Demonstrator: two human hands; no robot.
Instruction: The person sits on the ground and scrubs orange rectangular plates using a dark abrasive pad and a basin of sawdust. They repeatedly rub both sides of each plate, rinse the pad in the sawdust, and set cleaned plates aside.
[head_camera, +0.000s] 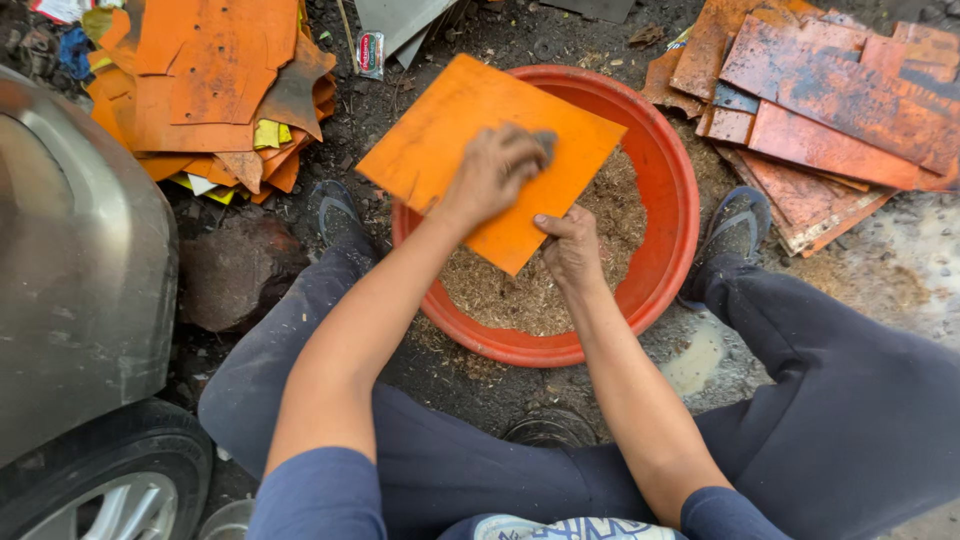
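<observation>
Blue-sleeved arms and dark trouser legs fill the bottom of the head view, the person sitting low over a red basin (672, 190) at frame centre. Over the basin a square orange sheet (455, 130) is held tilted; the right hand (572, 250) pinches its lower corner, thumb on top and fingers beneath. The left hand (493, 175) lies on the sheet's face, fingers curled around a small grey pad (546, 145) pressed flat against it. The sheet's surface looks bright and even, so the rubbing seems well advanced on this piece. Sawdust-like grit (530, 290) covers the basin floor. At upper right a stack of darker, rust-mottled sheets (830, 100) lies on the ground, seemingly unscrubbed; at upper left a pile of brighter orange sheets (215, 85) looks cleaner, though which pile is finished can only be judged. Room is tight: a car bumper and wheel (80, 300) crowd the left edge, a sandalled foot (735, 225) sits just beside the basin's right rim, and the sheet's corners overhang the rim at upper left.
</observation>
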